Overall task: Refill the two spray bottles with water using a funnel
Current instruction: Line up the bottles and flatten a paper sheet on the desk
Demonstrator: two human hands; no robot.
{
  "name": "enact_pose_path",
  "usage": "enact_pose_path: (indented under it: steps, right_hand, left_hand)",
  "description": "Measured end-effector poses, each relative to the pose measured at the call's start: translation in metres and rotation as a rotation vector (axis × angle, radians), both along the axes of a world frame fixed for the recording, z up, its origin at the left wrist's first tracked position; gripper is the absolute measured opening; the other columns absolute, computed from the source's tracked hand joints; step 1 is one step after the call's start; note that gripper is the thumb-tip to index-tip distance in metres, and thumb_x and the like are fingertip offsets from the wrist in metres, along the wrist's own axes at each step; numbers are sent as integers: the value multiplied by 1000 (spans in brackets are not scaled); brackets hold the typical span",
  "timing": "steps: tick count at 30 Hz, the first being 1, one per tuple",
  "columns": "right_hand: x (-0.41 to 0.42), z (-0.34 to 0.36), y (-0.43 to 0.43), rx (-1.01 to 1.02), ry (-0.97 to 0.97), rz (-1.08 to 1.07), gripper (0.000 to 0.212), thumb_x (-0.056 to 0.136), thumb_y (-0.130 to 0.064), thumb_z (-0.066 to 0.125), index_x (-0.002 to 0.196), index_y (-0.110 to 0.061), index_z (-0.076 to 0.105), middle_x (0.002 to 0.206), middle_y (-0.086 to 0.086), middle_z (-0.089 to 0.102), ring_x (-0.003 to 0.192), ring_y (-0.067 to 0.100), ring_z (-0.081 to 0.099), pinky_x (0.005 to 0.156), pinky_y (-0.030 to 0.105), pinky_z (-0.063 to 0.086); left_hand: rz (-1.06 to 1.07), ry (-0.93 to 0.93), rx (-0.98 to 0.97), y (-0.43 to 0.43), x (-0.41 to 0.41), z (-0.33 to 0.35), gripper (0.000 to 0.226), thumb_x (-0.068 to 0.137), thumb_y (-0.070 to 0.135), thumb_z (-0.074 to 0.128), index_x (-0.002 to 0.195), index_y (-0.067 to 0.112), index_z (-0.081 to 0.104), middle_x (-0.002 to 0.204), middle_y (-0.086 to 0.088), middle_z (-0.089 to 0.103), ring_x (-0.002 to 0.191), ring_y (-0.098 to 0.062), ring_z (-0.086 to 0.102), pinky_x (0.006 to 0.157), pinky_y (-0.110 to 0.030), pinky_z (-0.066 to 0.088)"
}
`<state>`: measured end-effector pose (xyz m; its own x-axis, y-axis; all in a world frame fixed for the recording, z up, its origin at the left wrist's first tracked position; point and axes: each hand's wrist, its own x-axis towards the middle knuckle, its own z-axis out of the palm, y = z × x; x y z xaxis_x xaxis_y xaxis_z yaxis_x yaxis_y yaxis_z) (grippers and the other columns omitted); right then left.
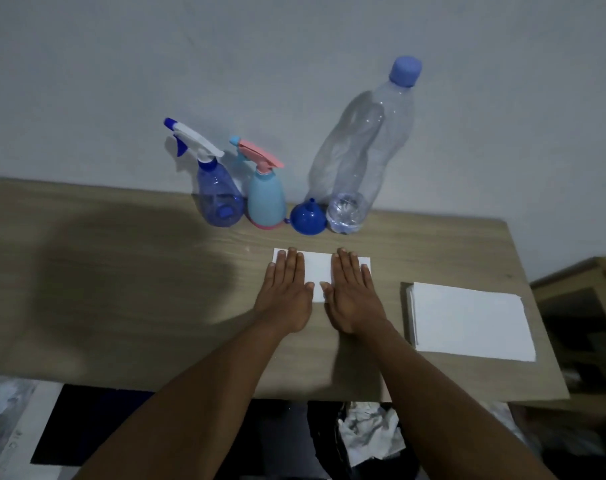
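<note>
Along the wall at the back of the wooden table (121,289) stand a clear blue spray bottle (218,195) with a white and blue trigger head and a light blue spray bottle (265,199) with a pink trigger head. Right of them a blue funnel (308,218) sits mouth down. Beside it stands a tall clear water bottle (360,147) with a blue cap screwed on. My left hand (284,292) and my right hand (351,292) lie flat, palms down, fingers straight, on a white sheet (318,268) in front of the bottles.
A stack of white paper napkins (467,322) lies on the table to the right of my hands. A wooden shelf unit (585,306) stands past the table's right edge. Crumpled paper (370,434) and dark items lie below the table's front edge.
</note>
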<state>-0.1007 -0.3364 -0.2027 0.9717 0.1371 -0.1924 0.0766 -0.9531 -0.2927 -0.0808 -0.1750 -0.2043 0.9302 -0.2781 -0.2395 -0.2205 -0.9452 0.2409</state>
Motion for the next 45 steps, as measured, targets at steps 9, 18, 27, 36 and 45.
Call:
enact_pose_path:
  steps: [9,18,27,36,45]
  right_hand:
    - [-72,1,-30,8,10,-141,66,106,-40,15,158,-6,-5,166,10,-13,153,24,-16,125,45,-6]
    - [-136,-6,-25,16,-55,-124,75,99,-49,-2,157,-2,1,165,12,-8,154,28,-10,124,43,-8]
    - [-168,-18,3,-60,-103,-170,67,104,-43,10,157,-2,11,166,14,4,153,32,-2,120,41,-10]
    - [-169,-16,63,-106,-117,-108,64,103,-38,24,151,4,32,161,21,26,150,36,21,118,48,8]
    - [-149,-12,160,-85,-85,-16,66,105,-39,13,147,5,38,158,23,31,147,39,28,115,51,17]
  left_hand:
    - [-125,50,21,-39,-51,3,66,104,38,15,152,7,-18,162,-10,-23,148,-26,-24,122,-41,-11]
    - [-152,3,71,-30,-116,5,71,88,48,-11,146,9,-22,159,-8,-22,149,-25,-19,120,-38,-14]
    - [-165,-88,78,-2,-147,5,65,98,40,27,148,0,32,156,-16,33,145,-29,31,112,-44,19]
    - [-146,-123,94,62,-155,0,64,101,40,21,150,0,30,158,-16,30,147,-30,28,115,-47,18]
    - [-73,-121,108,167,-148,-3,65,103,44,9,154,6,20,163,-10,17,151,-26,16,117,-45,12]
